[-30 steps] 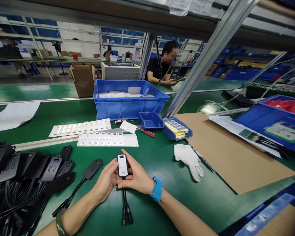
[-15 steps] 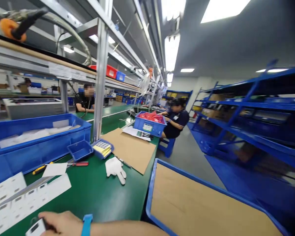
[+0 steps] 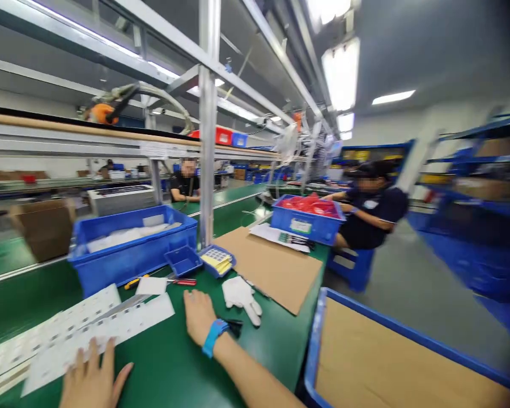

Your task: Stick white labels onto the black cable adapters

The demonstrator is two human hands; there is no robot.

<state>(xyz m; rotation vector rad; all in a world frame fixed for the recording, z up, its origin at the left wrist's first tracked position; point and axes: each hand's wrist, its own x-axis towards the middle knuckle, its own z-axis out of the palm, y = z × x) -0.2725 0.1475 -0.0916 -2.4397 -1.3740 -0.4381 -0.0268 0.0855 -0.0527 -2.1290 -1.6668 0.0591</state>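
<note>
My left hand (image 3: 91, 374) lies with fingers spread over the near end of a printed white sheet (image 3: 131, 323), holding nothing. My right hand (image 3: 199, 314), with a blue band at the wrist, is low over the green bench to the right of that sheet. Its fingers bend downward and their tips are hidden, so what lies beneath the palm does not show. A black object (image 3: 233, 327), partly hidden, pokes out beside that wrist. A white glove (image 3: 241, 297) lies just right of the right hand. Beyond it are a red-handled tool (image 3: 182, 281) and a small white card (image 3: 152, 285).
A long blue bin (image 3: 131, 249), an open small blue tray (image 3: 183, 262) and a tray of yellow labels (image 3: 217, 260) line the back. Brown cardboard (image 3: 272, 272) covers the bench to the right. A blue-rimmed crate (image 3: 318, 345) stands beside the bench. A person (image 3: 374, 209) sits beyond.
The view has swung left. My right hand, which held a small white-and-black item at the lower left, is now farther right, near the glove. My left hand has come into view on the white sheet.
</note>
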